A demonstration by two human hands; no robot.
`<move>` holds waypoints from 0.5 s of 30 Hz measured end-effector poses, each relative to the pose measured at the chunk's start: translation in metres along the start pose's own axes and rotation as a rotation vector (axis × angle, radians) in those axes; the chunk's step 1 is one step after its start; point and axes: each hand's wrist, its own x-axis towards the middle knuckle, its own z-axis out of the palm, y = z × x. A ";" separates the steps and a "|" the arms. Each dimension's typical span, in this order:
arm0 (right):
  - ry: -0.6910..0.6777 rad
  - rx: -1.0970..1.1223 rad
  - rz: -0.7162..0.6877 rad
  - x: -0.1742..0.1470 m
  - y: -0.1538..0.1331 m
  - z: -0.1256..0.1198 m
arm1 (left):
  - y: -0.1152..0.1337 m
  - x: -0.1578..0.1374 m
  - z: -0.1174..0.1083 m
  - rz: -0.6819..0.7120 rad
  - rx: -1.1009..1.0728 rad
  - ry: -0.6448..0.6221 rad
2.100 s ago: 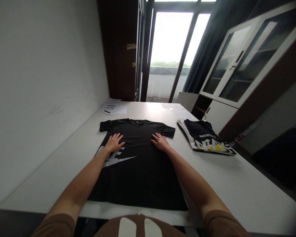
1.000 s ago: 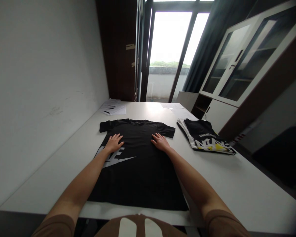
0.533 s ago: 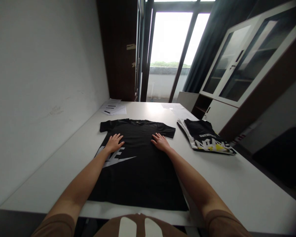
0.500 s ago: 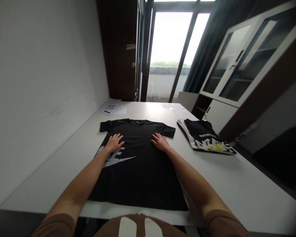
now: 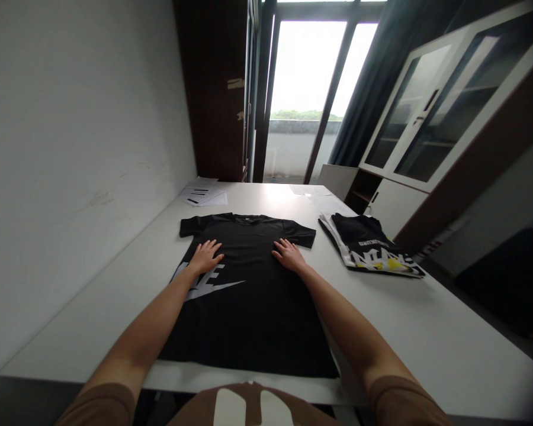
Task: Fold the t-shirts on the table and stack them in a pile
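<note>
A black T-shirt (image 5: pixel 257 319) lies spread flat on the white table, its collar toward the window and its hem near the table's front edge. Grey lettering and a pointed shape show on its left part, partly covered by my left forearm. My left hand (image 5: pixel 206 257) rests flat on the left side of the chest, fingers spread. On the opposite side, my right hand (image 5: pixel 289 254) lies open on the cloth below the right sleeve. Neither hand grips the fabric.
To the right sits a stack of folded shirts (image 5: pixel 364 242), black and white with a yellow print. Sheets of paper (image 5: pixel 204 192) lie at the far left corner of the table (image 5: pixel 426 337), against the wall. A glass-door cabinet (image 5: pixel 426 106) stands beyond on the right.
</note>
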 end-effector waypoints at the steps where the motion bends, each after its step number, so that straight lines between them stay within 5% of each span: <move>1: 0.001 0.000 0.001 0.000 0.000 0.000 | 0.000 0.000 0.001 0.001 0.002 0.001; 15: 0.024 0.001 -0.007 0.000 0.001 0.002 | -0.002 0.001 0.003 0.002 0.013 0.008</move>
